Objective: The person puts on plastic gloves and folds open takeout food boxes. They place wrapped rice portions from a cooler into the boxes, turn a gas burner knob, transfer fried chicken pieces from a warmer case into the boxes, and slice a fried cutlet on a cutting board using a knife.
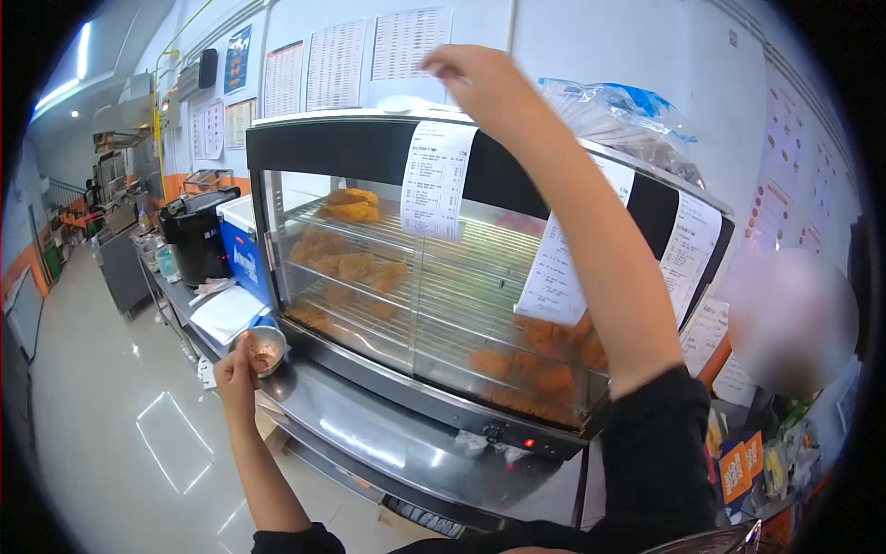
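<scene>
My left hand [237,371] is closed at the near side of a small metal bowl [269,343], its fingers pinching the rim. Something reddish-brown lies inside the bowl. Raised above the top of a glass food warmer [369,123], my right hand [472,78] has its fingers bent together and pointing left; whatever they hold, if anything, is not visible. Fried chicken pieces [355,266] rest on the warmer's wire racks behind the glass. A printed order slip [437,180] hangs from its upper edge below my right hand, and another long slip [552,270] hangs behind my right forearm.
A steel counter [369,443] runs under the warmer. Left of it stand a blue-and-white cooler box [242,249] and a black appliance [196,235]. A plastic bag [623,120] lies on the warmer's top. At the right, a person [794,319] appears blurred beside orange packages [738,466].
</scene>
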Demonstrator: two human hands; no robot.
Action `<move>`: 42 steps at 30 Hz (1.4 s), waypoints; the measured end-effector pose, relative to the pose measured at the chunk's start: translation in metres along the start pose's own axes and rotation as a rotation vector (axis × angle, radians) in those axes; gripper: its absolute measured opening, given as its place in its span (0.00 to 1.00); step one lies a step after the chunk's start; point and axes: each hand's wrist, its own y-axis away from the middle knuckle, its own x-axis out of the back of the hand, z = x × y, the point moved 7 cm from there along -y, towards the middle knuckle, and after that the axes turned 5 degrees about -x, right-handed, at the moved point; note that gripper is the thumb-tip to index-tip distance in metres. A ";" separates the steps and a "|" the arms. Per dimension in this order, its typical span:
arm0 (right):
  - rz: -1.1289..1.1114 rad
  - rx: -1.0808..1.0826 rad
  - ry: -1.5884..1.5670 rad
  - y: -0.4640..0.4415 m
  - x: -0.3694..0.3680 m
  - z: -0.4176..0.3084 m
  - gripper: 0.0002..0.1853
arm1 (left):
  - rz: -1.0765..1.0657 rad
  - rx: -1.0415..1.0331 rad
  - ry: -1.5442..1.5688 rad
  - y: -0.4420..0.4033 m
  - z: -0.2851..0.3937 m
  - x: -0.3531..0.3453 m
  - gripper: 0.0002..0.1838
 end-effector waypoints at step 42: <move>0.062 -0.147 -0.116 0.146 0.043 -0.083 0.09 | -0.345 -0.977 0.209 -0.102 0.262 -0.284 0.24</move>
